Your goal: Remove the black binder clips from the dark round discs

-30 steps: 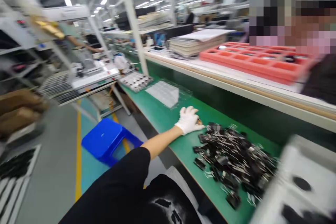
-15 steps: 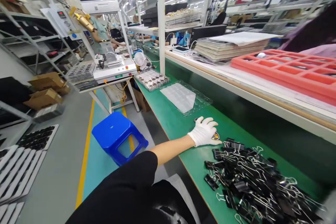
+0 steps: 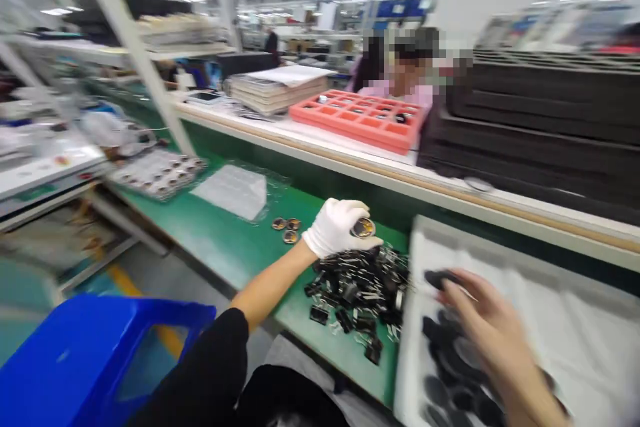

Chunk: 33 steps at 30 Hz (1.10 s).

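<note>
My left hand, in a white glove, is closed round a small round gold-and-dark disc and is held just above a heap of black binder clips on the green bench. Three similar discs lie on the bench left of it. My bare right hand is blurred by motion; its fingers reach over a white tray and pinch a dark oval piece. More dark oval pieces lie in the tray.
A clear blister tray and a tray of round parts lie further left. On the raised shelf are a red compartment tray, stacked sheets and black trays. A person sits behind. A blue stool stands at my lower left.
My left hand has lifted off the bench with a disc in its fingers. The view has swung right, and my right hand and the white tray have come into view.
</note>
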Each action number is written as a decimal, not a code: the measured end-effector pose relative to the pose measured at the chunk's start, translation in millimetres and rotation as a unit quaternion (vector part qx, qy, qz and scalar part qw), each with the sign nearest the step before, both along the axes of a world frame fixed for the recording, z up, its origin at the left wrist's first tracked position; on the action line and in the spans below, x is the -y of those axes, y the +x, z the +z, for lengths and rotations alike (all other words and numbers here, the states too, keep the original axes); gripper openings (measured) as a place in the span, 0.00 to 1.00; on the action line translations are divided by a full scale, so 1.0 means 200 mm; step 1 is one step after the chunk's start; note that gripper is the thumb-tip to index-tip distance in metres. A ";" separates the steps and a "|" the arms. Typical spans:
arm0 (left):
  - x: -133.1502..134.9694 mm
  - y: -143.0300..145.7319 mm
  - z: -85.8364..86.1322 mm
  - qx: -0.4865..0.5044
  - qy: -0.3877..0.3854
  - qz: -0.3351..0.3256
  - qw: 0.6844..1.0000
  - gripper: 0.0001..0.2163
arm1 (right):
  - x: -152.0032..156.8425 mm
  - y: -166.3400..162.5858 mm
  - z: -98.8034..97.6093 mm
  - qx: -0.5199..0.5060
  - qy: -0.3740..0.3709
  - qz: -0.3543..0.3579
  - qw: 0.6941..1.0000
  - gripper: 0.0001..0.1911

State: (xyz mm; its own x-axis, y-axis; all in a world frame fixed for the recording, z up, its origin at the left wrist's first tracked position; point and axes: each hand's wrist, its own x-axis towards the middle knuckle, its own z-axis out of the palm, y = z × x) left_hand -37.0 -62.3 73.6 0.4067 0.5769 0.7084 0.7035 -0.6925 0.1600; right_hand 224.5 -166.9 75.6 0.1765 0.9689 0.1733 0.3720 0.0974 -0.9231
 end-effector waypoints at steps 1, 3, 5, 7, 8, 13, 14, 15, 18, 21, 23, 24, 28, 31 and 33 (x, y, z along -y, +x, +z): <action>0.00 0.05 0.02 0.001 -0.013 -0.033 0.999 0.29 | 0.02 0.01 0.00 -0.049 -0.007 -0.004 0.999 0.28; 0.01 0.14 0.02 -0.002 -0.026 -0.075 0.997 0.30 | 0.02 -0.01 0.00 -0.155 -0.029 0.037 0.987 0.27; 0.04 0.18 -0.01 -0.003 -0.034 -0.081 0.996 0.30 | -0.03 -0.03 -0.02 -0.232 -0.039 0.062 0.970 0.25; 0.09 0.20 -0.07 -0.011 -0.025 -0.077 0.997 0.29 | -0.06 -0.05 -0.05 -0.276 -0.045 0.079 0.957 0.22; 0.11 0.20 -0.09 -0.022 -0.011 -0.079 0.997 0.29 | -0.06 -0.06 -0.07 -0.284 -0.042 0.087 0.954 0.20; 0.16 0.20 -0.14 -0.085 0.052 -0.129 0.987 0.21 | 0.00 -0.11 -0.18 -0.199 0.111 0.104 0.968 0.07; 0.17 0.20 -0.13 -0.086 0.048 -0.135 0.986 0.21 | 0.01 -0.11 -0.19 -0.154 0.168 0.098 0.969 0.05; 0.18 0.21 -0.13 -0.082 0.040 -0.140 0.986 0.21 | 0.02 -0.11 -0.20 -0.096 0.226 0.091 0.965 0.06; 0.21 0.22 -0.10 -0.056 0.026 -0.159 0.985 0.19 | 0.03 -0.08 -0.23 0.085 0.367 0.105 0.920 0.19; 0.23 0.23 -0.09 -0.050 0.028 -0.173 0.983 0.15 | 0.03 -0.04 -0.25 0.188 0.414 0.153 0.877 0.28; 0.22 0.23 -0.10 -0.057 0.035 -0.174 0.982 0.12 | 0.04 -0.04 -0.25 0.215 0.398 0.171 0.875 0.31; 0.21 0.24 -0.10 -0.060 0.036 -0.173 0.982 0.12 | 0.05 -0.04 -0.25 0.211 0.382 0.171 0.883 0.30; 0.21 0.26 -0.12 -0.082 0.019 -0.178 0.980 0.14 | 0.08 -0.09 -0.22 0.026 0.212 0.130 0.968 0.22; 0.24 0.26 -0.11 -0.113 0.025 -0.178 0.977 0.16 | 0.07 -0.11 -0.21 -0.158 0.032 0.117 0.980 0.22; 0.25 0.25 -0.08 -0.117 0.000 -0.178 0.977 0.23 | 0.06 -0.10 -0.21 -0.231 -0.026 0.110 0.966 0.22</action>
